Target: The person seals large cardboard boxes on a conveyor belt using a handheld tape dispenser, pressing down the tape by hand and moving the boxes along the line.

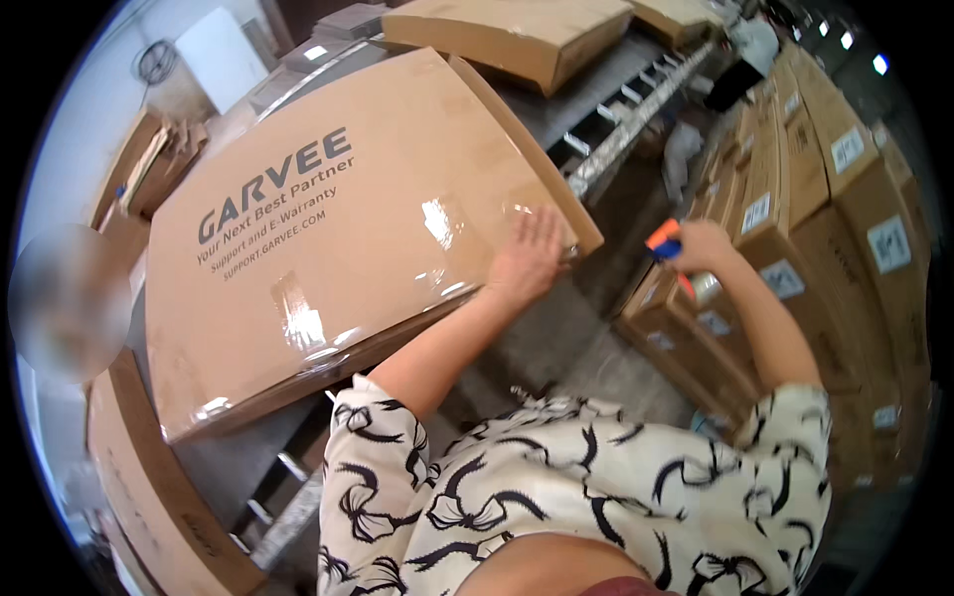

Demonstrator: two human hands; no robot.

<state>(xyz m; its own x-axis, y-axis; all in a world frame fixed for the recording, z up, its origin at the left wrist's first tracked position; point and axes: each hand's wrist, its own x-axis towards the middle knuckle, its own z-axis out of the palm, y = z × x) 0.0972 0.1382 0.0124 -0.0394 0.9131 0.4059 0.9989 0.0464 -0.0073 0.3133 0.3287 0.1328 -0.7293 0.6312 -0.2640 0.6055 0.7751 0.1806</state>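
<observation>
A large flat cardboard box (397,219) with dark printing lies in front of me on the conveyor. Strips of clear tape shine on its top and along its near edge. My left hand (529,260) rests flat on the box near its right corner, fingers stretched out. Off to the right, apart from the box, my right hand (704,248) grips an orange and blue tape dispenser (664,241). A tape roll shows just below that hand. My fingers partly hide the dispenser's handle.
More cardboard boxes lie on the conveyor, one (507,30) beyond mine and one (149,477) at lower left. Stacked labelled cartons (825,228) line the right side. The conveyor's metal rail (636,124) runs toward the far right, where another person (752,50) is.
</observation>
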